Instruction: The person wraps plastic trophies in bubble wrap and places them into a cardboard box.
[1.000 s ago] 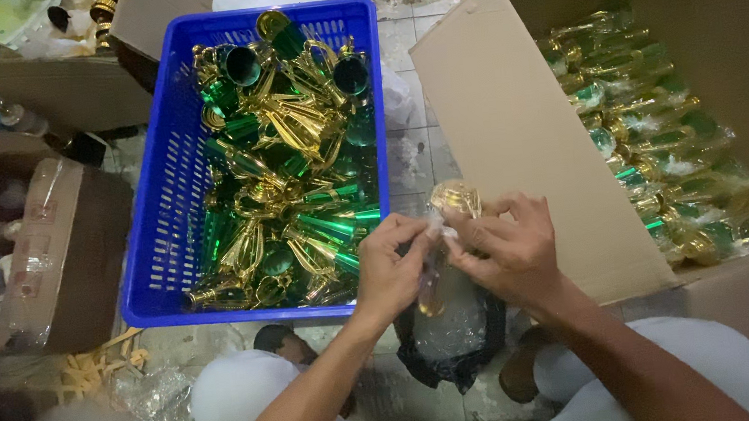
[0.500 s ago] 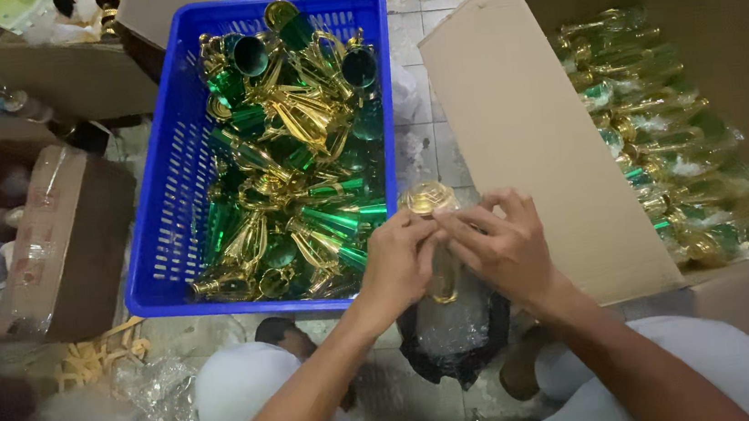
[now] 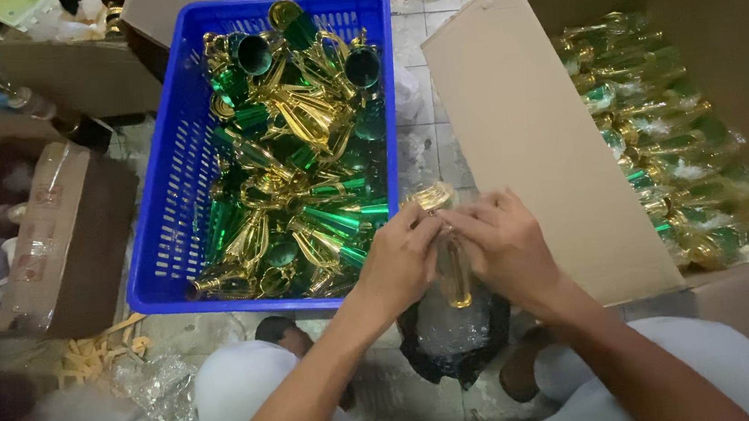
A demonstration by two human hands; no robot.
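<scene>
One head-worn camera looks steeply down, close over the lap, blue crate (image 3: 164, 212) and cardboard box (image 3: 514, 133).

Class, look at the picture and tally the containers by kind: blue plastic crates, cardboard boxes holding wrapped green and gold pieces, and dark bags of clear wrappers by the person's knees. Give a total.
Blue plastic crate: 1
Cardboard box with wrapped pieces: 1
Dark bag of wrappers: 1
Total: 3
</scene>
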